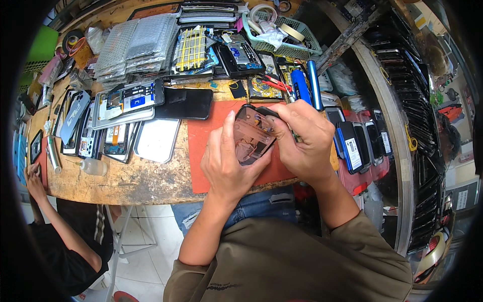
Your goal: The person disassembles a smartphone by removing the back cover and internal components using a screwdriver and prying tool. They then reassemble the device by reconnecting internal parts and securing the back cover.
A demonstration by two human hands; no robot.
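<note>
My left hand (221,156) is wrapped round the sides of a phone (250,141), holding it tilted above the red mat (201,136). The phone's face is glossy and reflects a brownish image. At its upper right corner, my right hand (308,143) is closed, with thumb and fingers pinching a flat black piece (265,111). Whether that piece is part of the phone or separate from it, I cannot tell. My right fingers hide much of that corner.
Opened phones (131,100) and a white tray-like shell (157,140) lie left of the mat. Behind are bubble-wrap packs (136,45), red-handled pliers (275,83), blue cylinders (300,86) and a green basket (307,46). A co-worker's hand (34,181) rests at the far left.
</note>
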